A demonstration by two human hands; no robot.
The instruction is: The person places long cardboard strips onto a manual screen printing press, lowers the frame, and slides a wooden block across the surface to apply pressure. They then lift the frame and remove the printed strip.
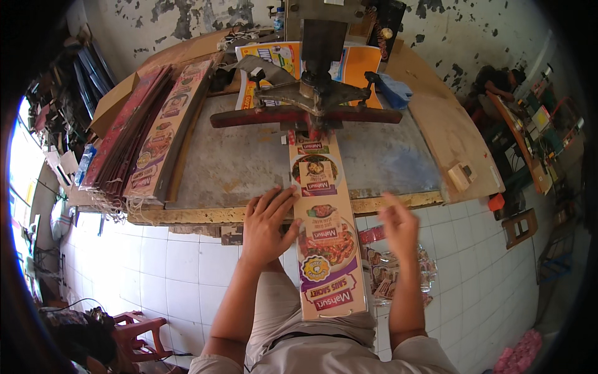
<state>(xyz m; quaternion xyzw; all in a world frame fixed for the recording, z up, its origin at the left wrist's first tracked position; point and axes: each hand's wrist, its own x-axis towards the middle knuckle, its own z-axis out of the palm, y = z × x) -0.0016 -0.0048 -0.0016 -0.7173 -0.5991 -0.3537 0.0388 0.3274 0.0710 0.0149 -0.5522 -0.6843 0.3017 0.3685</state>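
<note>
A long printed cardboard strip [329, 249] with food pictures and purple bands runs from under the press over the table's front edge toward my lap. A thin string shows at its near end. My left hand [269, 225] lies open at the strip's left edge, fingers spread and thumb touching the card. To the right of the strip my right hand [400, 225] is raised, apart from the card. Its fingers look bent but are smeared by motion. Above the strip's far end stands the press [317, 100], with a dark red crossbar; it hides that end.
Stacks of similar strips [163, 134] lie on the table's left. Behind the press are colourful printed sheets [367, 59] and a blue cloth [394, 91]. A small wooden block [461, 176] sits at right. Plastic-wrapped packs [402, 271] and a red stool [138, 336] are below. Another person [498, 81] is at far right.
</note>
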